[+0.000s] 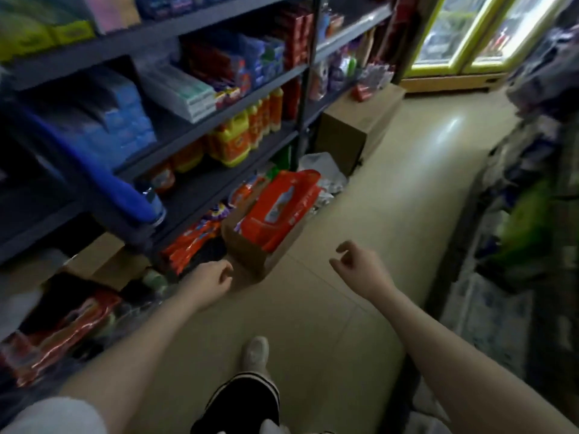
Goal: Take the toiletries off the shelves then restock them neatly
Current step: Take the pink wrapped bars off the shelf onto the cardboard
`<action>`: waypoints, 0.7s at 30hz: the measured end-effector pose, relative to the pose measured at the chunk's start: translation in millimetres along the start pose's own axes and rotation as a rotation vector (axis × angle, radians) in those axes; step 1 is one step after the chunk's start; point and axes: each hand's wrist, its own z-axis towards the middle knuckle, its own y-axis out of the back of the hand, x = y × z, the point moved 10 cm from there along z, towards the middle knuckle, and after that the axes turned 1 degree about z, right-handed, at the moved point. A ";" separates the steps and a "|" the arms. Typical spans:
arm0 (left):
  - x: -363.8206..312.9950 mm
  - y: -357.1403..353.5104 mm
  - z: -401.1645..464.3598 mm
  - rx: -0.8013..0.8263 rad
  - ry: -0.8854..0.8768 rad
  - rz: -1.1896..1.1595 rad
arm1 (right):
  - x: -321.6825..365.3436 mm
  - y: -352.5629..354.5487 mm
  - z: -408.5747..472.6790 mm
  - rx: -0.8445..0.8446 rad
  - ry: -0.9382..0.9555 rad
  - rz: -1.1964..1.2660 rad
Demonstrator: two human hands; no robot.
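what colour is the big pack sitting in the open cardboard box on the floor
Orange-red with a pale panel, seen in the head view.

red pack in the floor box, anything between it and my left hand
Nothing visible does. The left hand hangs empty, fingers loosely curled, beside the near corner of the cardboard box on the floor. The red pack sticks out of the box's open top, uncovered. The right hand is off to the side, also empty.

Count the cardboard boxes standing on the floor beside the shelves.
2 clearly: an open cardboard box holding a red pack ahead of the left hand, and a closed cardboard box farther down. Others may be hidden.
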 end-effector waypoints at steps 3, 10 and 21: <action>-5.5 3.4 64.0 0.056 0.042 0.063 | 2.6 39.2 53.0 -0.103 0.030 0.062; -86.5 46.0 235.9 0.096 -0.043 0.044 | -33.3 98.8 185.7 -0.138 -0.046 0.113; -330.8 125.6 456.4 -0.044 -0.415 0.013 | -176.4 199.2 374.2 -0.153 -0.258 0.163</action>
